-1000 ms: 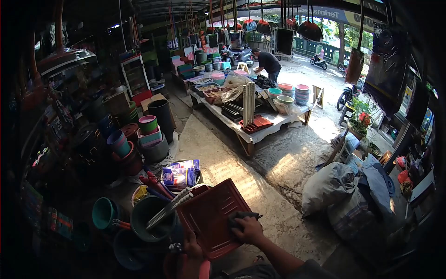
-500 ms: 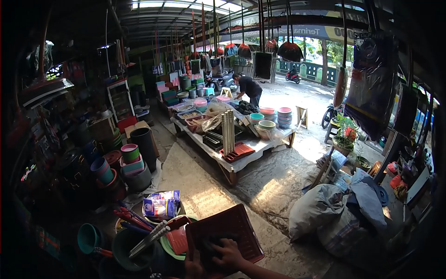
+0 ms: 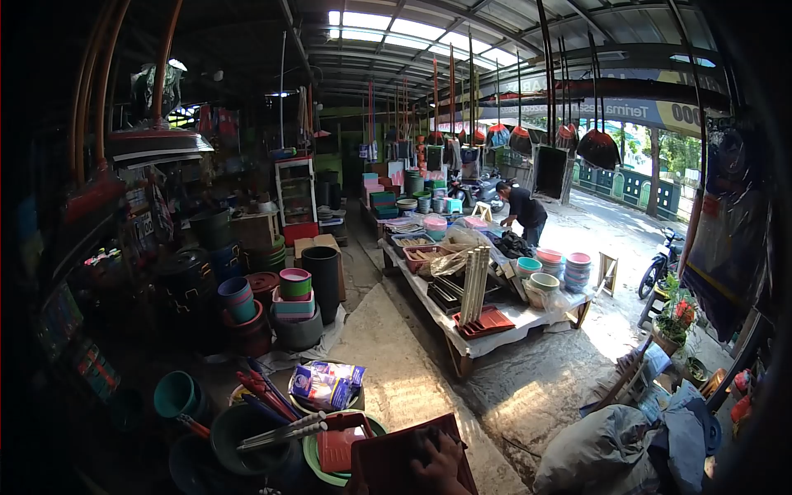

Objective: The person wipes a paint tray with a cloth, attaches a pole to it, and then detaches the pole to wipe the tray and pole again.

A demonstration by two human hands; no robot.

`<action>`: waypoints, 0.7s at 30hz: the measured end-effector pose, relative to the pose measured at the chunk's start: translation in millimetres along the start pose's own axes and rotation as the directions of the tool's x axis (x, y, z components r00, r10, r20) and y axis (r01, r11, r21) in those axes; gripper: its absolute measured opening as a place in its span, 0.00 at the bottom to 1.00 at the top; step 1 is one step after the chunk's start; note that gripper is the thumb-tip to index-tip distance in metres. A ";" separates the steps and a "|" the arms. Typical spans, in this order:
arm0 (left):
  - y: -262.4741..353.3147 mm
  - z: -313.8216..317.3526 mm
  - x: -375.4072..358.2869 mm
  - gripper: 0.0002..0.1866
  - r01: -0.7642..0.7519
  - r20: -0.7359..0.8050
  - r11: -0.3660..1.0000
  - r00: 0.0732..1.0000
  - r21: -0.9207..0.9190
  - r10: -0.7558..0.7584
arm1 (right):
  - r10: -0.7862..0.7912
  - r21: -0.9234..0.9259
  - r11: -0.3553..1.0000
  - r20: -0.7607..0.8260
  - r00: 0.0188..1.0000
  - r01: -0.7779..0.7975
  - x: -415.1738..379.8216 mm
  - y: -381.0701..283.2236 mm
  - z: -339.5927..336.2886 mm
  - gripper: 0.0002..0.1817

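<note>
Head view: beneath a metal roof (image 3: 462,18) with bright skylights, the concrete floor (image 3: 396,351) is partly sunlit, and a low table (image 3: 532,327) under pale sheeting bears stacked bowls (image 3: 577,272) and a bright red tray (image 3: 487,322). Nearer, a dark green bucket (image 3: 221,431) holds metal poles (image 3: 279,436); a light green basin (image 3: 311,460) holds a small red tray (image 3: 341,450), with blue-and-white packets (image 3: 327,384) just behind. Beside that basin, at the bottom edge, slants a dark red tray (image 3: 381,464). The right hand (image 3: 438,464) lies over it, fingers bent across a dark cloth (image 3: 424,436); how tightly, I can't tell. The left hand's grip is out of sight.
</note>
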State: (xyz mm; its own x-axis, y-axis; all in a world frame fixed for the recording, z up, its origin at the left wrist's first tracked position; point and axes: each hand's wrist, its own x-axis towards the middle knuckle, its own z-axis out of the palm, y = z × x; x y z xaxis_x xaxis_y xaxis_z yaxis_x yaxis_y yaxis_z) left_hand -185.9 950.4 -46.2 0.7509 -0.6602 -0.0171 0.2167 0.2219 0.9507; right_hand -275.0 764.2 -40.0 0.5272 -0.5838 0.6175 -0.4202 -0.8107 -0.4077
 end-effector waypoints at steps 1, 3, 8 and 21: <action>-5.8 1.3 -2.8 0.16 -0.004 -0.015 1.000 1.000 -0.003 0.004 | 0.176 -0.058 0.983 -0.006 0.984 -0.176 3.3 3.0 -1.0 0.36; -24.2 5.6 -2.6 0.17 -0.114 -0.064 0.988 0.992 -0.104 0.108 | 0.172 -0.103 0.979 -0.020 0.985 -0.173 -4.0 -18.8 2.4 0.35; -27.2 -11.1 0.5 0.18 -0.016 -0.030 0.990 0.999 -0.141 0.012 | -0.356 0.173 0.929 0.174 0.918 0.327 -6.2 -39.0 -2.8 0.31; -11.0 -9.2 -18.2 0.21 0.089 -0.050 0.996 0.995 0.017 -0.088 | -0.289 0.201 0.931 -0.106 0.952 0.305 36.5 -14.2 -33.0 0.22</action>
State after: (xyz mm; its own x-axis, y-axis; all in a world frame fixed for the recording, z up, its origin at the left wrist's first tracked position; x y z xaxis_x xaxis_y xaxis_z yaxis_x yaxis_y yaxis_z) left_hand -196.2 966.6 -59.3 0.7592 -0.6404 -0.1159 0.2720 0.1506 0.9504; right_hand -274.2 755.9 10.5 0.5449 -0.3168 0.7764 -0.0825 -0.9416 -0.3263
